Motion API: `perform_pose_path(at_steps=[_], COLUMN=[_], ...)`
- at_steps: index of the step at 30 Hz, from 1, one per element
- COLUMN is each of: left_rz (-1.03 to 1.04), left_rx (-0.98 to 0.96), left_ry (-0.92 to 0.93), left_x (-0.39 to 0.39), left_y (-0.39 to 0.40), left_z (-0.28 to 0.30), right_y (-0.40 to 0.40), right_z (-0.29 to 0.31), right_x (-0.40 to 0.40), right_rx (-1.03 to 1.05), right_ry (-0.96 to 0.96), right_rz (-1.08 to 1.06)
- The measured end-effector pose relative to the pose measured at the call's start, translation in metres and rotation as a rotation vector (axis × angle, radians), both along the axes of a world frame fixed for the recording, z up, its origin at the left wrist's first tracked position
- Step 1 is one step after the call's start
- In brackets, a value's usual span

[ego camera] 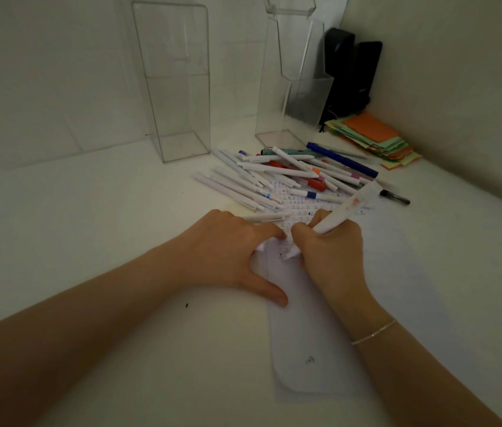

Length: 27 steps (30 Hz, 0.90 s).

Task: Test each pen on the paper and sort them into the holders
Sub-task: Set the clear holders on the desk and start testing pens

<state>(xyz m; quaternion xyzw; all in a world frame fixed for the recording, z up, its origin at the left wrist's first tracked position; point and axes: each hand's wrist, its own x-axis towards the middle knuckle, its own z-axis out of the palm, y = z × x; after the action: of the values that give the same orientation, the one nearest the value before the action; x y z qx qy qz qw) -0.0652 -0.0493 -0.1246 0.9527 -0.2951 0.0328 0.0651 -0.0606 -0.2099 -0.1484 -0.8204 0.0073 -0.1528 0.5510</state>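
right now the right hand [331, 245] pinches a white pen [340, 215] in a writing grip, its tip down on the paper [311, 334] just beside a small dark mark, though the dim light makes it hard to say whether this pen is leaving ink. the left hand [237, 257] lies spread flat, fingers and thumb pressing the sheet's left edge against the surface [89, 241], and its fingertips seem to bunch the paper a little near the tip. beyond the hands, the pile of pens [286, 177] lies in a loose heap, partly on the top of the sheet, with one more white pen just past the left fingers. the two clear holders stand empty at the back, the tall box holder [178, 84] to the left and the stepped holder [295, 87] to the right, with a stack of coloured notes [373, 134] and a dark device [354, 72] in the corner. to do this stroke well, i'd say the left hand should smooth the crumple and hold the sheet taut, so the tip runs on flat paper; a short firm scribble in a blank patch, clear of older marks, would show plainly whether the pen writes. only then is it worth choosing a holder, and keeping one for working pens and one for dead ones.
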Motion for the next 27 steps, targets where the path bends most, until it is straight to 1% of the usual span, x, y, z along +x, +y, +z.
perform_pose_path(at_steps=[3,7,14,17,21,23,27], left_rz=[-0.011,-0.013,-0.016,-0.022,-0.036,-0.043,-0.040], left_rx=[0.000,-0.011,-0.012,-0.017,-0.044,-0.062,-0.065], left_ry=[0.014,0.022,0.012,0.006,0.032,0.051,0.033], left_x=[0.0001,0.0006,-0.0011,-0.0015,-0.0031,-0.0033,-0.0024], left_y=[0.0006,0.0013,0.0000,0.0001,0.0003,0.0000,0.0000], left_z=[0.0005,-0.0006,0.0022,0.0018,0.0044,0.0053,0.0039], right_y=[0.0020,0.0015,0.0012,-0.0005,0.0027,0.0027,0.0016], right_z=[-0.0003,0.0001,0.0000,0.0007,-0.0002,0.0003,0.0001], right_x=[0.0005,0.0002,-0.0007,-0.0011,-0.0014,-0.0021,-0.0032], right_rx=[-0.045,-0.021,-0.032,0.023,-0.023,0.001,0.061], right_ry=[-0.011,0.020,-0.015,0.008,0.000,0.022,0.065], right_rz=[0.005,0.019,-0.013,0.019,0.033,0.036,0.064])
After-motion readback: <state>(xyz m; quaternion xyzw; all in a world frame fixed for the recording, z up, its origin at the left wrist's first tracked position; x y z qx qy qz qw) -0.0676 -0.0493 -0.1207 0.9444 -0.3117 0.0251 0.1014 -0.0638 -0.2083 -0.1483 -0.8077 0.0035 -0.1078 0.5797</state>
